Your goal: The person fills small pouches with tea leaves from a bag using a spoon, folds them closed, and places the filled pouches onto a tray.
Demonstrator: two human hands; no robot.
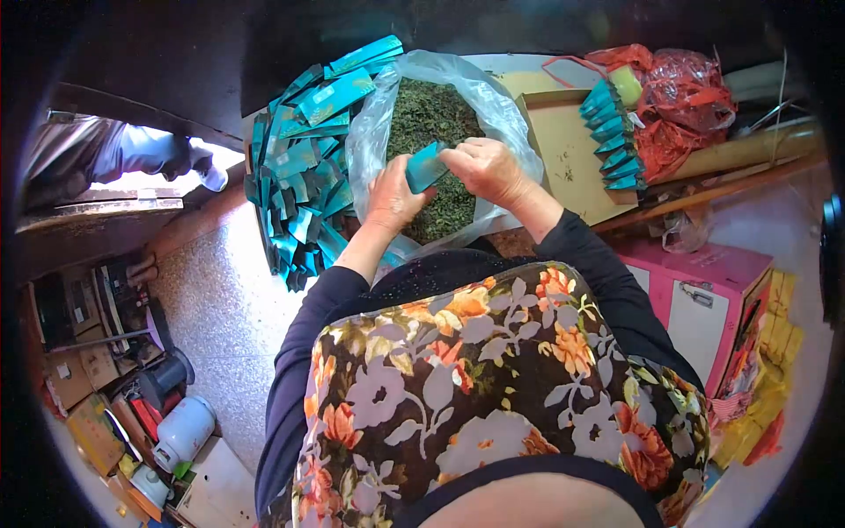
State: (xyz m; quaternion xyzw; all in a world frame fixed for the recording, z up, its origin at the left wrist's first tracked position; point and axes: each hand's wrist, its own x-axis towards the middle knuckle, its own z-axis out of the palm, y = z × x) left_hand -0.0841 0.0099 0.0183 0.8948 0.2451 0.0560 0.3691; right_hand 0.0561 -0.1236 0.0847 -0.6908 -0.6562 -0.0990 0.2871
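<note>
A small teal packet [426,167] is held over an open clear plastic bag [363,132] full of dried green leaves [431,114]. My left hand [393,198] is closed round the packet's lower left side. The fingers of my right hand [487,172] pinch its upper right edge. Left of the bag lies a big heap of flat teal packets [304,158]. To the right, a shallow cardboard box [572,167] has a row of filled teal packets [612,136] standing along its right side, with some leaf crumbs on its bottom.
Red plastic bags [687,97] lie beyond the box at the right. Below them are wooden poles [748,158] and a pink box [695,264]. A gas cylinder [185,431] and clutter stand at the lower left. Another person's leg [150,151] shows at the far left.
</note>
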